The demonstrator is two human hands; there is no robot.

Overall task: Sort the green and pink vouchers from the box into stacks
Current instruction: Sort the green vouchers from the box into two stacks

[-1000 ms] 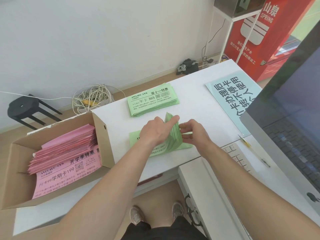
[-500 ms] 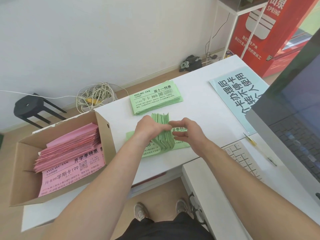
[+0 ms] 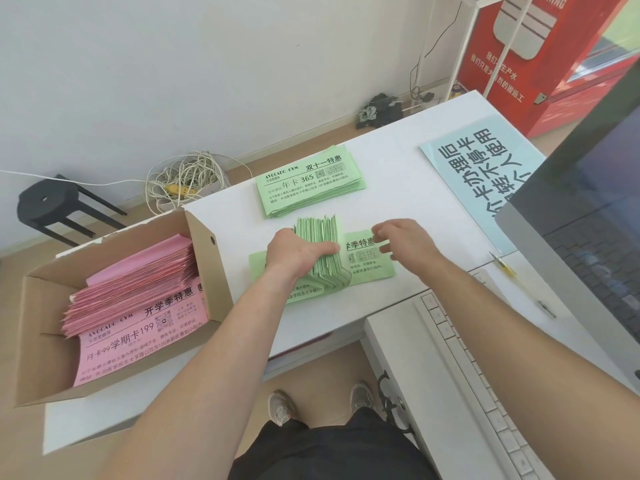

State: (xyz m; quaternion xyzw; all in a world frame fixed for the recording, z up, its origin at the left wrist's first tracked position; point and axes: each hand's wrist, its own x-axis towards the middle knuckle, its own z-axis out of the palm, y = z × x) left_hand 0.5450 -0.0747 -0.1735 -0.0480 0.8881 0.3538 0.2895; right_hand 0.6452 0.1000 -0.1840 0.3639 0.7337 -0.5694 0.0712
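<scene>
Grip: left hand (image 3: 298,252) clamps a thick bundle of green vouchers (image 3: 320,251) standing on edge, thumb on the near side and fingers wrapped over the far face.
Right hand: right hand (image 3: 403,242) hovers just beside the bundle with fingers loosely curled and parted, holding nothing.
Beneath the bundle: a flat green voucher (image 3: 369,259) lies printed side up on the white desk (image 3: 415,209), partly covered by the bundle and the left hand.
Sorted stack: a neat green stack (image 3: 310,181) rests farther back on the desk, apart from the hands.
Box: the cardboard box (image 3: 207,271) sits at the desk's left end, holding a fanned pile of pink vouchers (image 3: 138,282) over a flat pink sheet.
Right side: a pale blue notice (image 3: 478,174), a monitor (image 3: 588,188) and a white keyboard (image 3: 478,375).
Floor: a coil of white cable (image 3: 183,180) and a black stool (image 3: 52,206).
</scene>
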